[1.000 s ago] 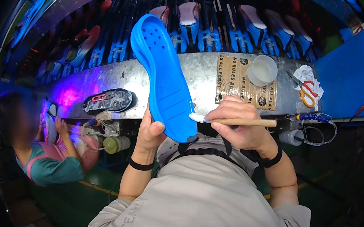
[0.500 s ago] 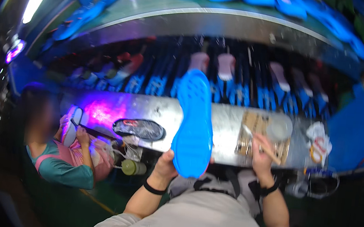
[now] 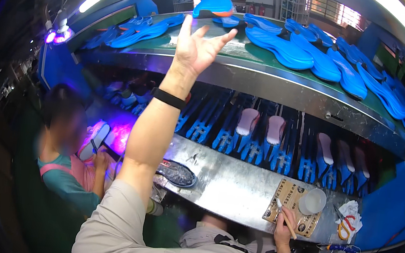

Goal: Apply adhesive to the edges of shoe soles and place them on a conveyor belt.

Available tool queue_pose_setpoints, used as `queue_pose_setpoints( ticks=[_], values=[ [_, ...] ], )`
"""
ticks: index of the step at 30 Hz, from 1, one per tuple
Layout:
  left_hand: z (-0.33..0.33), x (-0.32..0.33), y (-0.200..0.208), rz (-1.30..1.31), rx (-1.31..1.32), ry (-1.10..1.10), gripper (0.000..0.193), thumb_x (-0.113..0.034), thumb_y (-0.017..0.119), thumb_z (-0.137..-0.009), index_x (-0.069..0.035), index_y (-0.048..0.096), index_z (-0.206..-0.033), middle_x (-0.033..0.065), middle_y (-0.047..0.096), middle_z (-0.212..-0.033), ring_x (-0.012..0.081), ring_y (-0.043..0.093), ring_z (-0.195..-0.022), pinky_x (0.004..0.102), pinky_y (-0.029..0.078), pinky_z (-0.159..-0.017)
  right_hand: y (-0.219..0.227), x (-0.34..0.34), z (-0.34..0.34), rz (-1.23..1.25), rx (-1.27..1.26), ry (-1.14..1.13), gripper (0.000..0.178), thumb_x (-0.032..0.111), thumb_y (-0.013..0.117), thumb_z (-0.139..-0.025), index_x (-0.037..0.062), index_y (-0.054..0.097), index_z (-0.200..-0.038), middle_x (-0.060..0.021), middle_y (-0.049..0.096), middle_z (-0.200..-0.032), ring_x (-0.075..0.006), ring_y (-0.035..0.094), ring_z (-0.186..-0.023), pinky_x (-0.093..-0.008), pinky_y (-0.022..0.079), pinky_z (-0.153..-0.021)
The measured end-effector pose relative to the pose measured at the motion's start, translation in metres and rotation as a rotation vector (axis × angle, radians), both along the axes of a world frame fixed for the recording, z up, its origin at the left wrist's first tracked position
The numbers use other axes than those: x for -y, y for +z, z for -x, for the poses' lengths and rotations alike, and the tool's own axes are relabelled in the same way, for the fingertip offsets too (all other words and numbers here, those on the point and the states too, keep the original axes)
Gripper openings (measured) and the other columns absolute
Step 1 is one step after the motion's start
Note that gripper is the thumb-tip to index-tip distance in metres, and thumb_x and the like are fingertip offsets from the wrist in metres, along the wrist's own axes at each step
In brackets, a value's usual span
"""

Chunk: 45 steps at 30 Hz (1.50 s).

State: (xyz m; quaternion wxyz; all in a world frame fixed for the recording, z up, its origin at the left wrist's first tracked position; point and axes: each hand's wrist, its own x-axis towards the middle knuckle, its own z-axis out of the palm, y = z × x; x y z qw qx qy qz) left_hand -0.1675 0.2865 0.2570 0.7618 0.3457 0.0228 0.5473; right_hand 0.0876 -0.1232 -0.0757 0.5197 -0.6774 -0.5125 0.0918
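My left hand is raised toward the upper shelf, its fingers spread and nothing in its grasp. Just above the fingertips is a blue shoe sole with an orange edge, tilted; whether a finger still touches it I cannot tell. Low on the right, my right hand grips a brush by its wooden handle, white tip pointing up and left. The brush is over a printed cardboard sheet, beside a translucent plastic cup. On the metal ledge lies a dark shoe sole.
Several blue soles lie along the upper shelf. Below it stands a row of blue racks, some bearing pinkish pieces. Orange-handled scissors rest on white cloth at right. A co-worker at left holds a shoe.
My left hand has gone from holding the blue sole before me to being raised, open, below it at the shelf. The view has tilted up. My right hand still holds the brush.
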Motion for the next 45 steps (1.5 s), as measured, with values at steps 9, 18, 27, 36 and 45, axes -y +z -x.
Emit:
queue_pose_setpoints(
  ticks=[9, 18, 27, 36, 45],
  values=[
    [0.12, -0.133, -0.033, -0.569, -1.757, 1.576, 0.064, -0.049, 0.064, -0.09, 0.001, 0.065, -0.129, 0.0343, 0.07, -0.112, 0.0452, 0.067, -0.112, 0.0476, 0.051, -0.101, -0.007, -0.001, -0.001, 0.033, -0.039, -0.029, 0.024, -0.002, 0.063, -0.083, -0.0039, 0.071, -0.106, -0.0193, 0.068, -0.095, -0.0361, 0.067, -0.087, -0.0415, 0.054, -0.079],
    [0.302, -0.263, -0.025, 0.244, -2.267, 1.261, 0.09, -0.048, 0.065, -0.085, -0.016, 0.028, -0.161, 0.0419, 0.037, -0.151, 0.0598, 0.032, -0.144, 0.0666, 0.033, -0.113, -0.003, -0.005, 0.0, 0.023, 0.035, -0.041, 0.025, -0.002, 0.066, -0.081, -0.0019, 0.072, -0.105, -0.0177, 0.068, -0.091, -0.0354, 0.067, -0.084, -0.041, 0.054, -0.076],
    [0.312, -0.235, -0.032, 0.044, -2.198, 1.603, 0.074, -0.066, 0.065, -0.086, -0.004, 0.069, -0.127, 0.0257, 0.064, -0.134, 0.0385, 0.064, -0.123, 0.045, 0.048, -0.108, 0.003, -0.005, 0.001, 0.021, 0.027, -0.012, 0.025, -0.002, 0.067, -0.081, -0.0017, 0.072, -0.106, -0.0179, 0.069, -0.093, -0.0353, 0.067, -0.084, -0.0406, 0.054, -0.076],
    [0.313, -0.198, -0.06, -0.208, -0.677, 1.446, 0.02, -0.014, 0.078, -0.091, -0.003, 0.061, -0.091, 0.0065, 0.066, -0.088, 0.0204, 0.066, -0.077, 0.0369, 0.061, -0.072, 0.002, -0.002, 0.001, -0.013, -0.012, 0.003, 0.026, 0.002, 0.068, -0.085, 0.0009, 0.073, -0.111, -0.0166, 0.07, -0.097, -0.0341, 0.067, -0.087, -0.0405, 0.055, -0.077],
    [0.126, 0.065, -0.092, -0.257, -0.444, 0.802, 0.045, -0.009, 0.054, -0.105, -0.004, 0.045, -0.149, 0.0218, 0.057, -0.134, 0.0279, 0.065, -0.112, 0.042, 0.056, -0.097, 0.028, 0.0, -0.017, -0.043, -0.132, -0.043, 0.022, 0.013, 0.068, -0.095, 0.0003, 0.071, -0.112, -0.0152, 0.073, -0.104, -0.028, 0.07, -0.098, -0.0372, 0.054, -0.086]
  ],
)
